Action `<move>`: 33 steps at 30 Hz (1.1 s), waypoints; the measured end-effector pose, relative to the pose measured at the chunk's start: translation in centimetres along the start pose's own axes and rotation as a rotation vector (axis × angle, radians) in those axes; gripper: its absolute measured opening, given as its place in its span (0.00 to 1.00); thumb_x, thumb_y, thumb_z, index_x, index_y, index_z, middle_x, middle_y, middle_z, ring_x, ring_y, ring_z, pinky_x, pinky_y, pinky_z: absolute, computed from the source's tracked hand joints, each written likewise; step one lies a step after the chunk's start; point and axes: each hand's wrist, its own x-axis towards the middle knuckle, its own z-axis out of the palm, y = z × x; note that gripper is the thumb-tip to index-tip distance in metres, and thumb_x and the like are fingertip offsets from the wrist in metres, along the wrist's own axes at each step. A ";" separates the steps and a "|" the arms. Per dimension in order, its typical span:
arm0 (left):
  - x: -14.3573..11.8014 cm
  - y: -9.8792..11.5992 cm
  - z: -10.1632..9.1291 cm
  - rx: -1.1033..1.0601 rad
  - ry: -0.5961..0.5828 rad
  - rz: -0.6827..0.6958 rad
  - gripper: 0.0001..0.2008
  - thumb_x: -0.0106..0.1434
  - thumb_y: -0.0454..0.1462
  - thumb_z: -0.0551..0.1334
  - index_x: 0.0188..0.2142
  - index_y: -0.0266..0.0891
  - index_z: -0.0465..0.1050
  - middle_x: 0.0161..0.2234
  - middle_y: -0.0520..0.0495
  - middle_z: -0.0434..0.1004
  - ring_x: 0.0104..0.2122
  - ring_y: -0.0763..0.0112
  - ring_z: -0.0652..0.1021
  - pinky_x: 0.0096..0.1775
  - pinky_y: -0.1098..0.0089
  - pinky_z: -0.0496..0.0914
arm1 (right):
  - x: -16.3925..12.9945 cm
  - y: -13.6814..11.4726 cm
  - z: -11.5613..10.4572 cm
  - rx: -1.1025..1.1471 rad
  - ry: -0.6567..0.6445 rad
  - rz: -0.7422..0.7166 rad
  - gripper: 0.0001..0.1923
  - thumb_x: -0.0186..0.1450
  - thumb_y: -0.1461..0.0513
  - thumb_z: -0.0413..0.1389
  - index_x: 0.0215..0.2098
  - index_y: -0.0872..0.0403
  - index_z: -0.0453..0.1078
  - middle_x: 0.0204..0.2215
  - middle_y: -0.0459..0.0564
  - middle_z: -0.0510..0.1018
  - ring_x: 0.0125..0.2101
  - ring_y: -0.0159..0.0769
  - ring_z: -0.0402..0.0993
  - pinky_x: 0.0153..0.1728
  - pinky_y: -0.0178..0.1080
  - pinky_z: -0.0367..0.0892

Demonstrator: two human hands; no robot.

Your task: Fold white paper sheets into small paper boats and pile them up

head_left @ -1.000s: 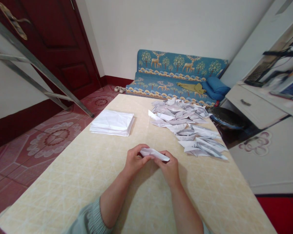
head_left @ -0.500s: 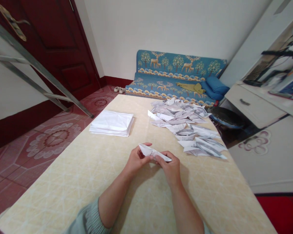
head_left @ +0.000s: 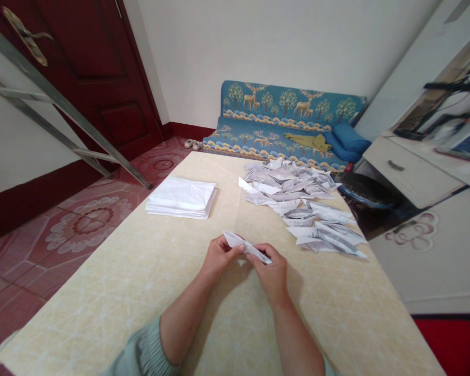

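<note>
While both hands meet over the middle of the tabletop point(head_left: 121, 292), nearer its near edge than its far one, they share one folded paper piece point(head_left: 246, 246) between them. The left hand point(head_left: 218, 257) has its grip pinched on the piece's left end, thumb on top and fingers curled beneath, so that end pokes up past the fingertips. The right hand point(head_left: 273, 270) has its grip pressed together on the right end, fingertips closing over the narrow tip. The piece is white, long and slim, creased along its length and tapering to the right, held just above the surface and slanting down from left to right. Toward the far right corner lies a loose heap of folded papers point(head_left: 300, 201), white with grey shading, spreading along the right edge. Near the far left edge sits a neat stack of flat white sheets point(head_left: 181, 196), well apart from the hands. Pale green sleeves show at the near edge.
</note>
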 end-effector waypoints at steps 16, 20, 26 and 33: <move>0.5 -0.2 -0.5 -0.105 0.168 0.064 0.09 0.52 0.38 0.67 0.30 0.34 0.72 0.23 0.51 0.76 0.23 0.77 0.73 0.29 0.77 0.68 | 0.0 0.6 0.1 -0.095 -0.040 0.027 0.06 0.55 0.60 0.58 0.27 0.55 0.70 0.20 0.42 0.71 0.21 0.30 0.64 0.24 0.31 0.57; 0.4 -0.2 -0.2 -0.090 0.087 0.037 0.11 0.49 0.38 0.68 0.30 0.33 0.72 0.25 0.49 0.77 0.24 0.74 0.75 0.30 0.75 0.68 | 0.0 0.5 0.4 -0.064 -0.054 0.011 0.09 0.58 0.58 0.56 0.25 0.55 0.71 0.20 0.43 0.70 0.22 0.30 0.64 0.24 0.31 0.57; 0.3 -0.4 0.0 -0.113 0.095 0.005 0.13 0.49 0.38 0.68 0.31 0.34 0.70 0.28 0.45 0.80 0.27 0.69 0.77 0.32 0.71 0.71 | -0.2 0.9 0.6 -0.051 -0.115 0.065 0.11 0.58 0.56 0.56 0.26 0.55 0.73 0.19 0.43 0.69 0.21 0.30 0.63 0.22 0.30 0.57; 0.3 -0.5 -0.3 -0.232 0.125 -0.021 0.13 0.55 0.42 0.64 0.34 0.35 0.69 0.28 0.45 0.79 0.27 0.67 0.78 0.32 0.69 0.71 | -0.3 0.4 0.8 0.047 -0.168 0.150 0.11 0.57 0.57 0.56 0.30 0.57 0.74 0.16 0.42 0.69 0.18 0.29 0.62 0.19 0.30 0.57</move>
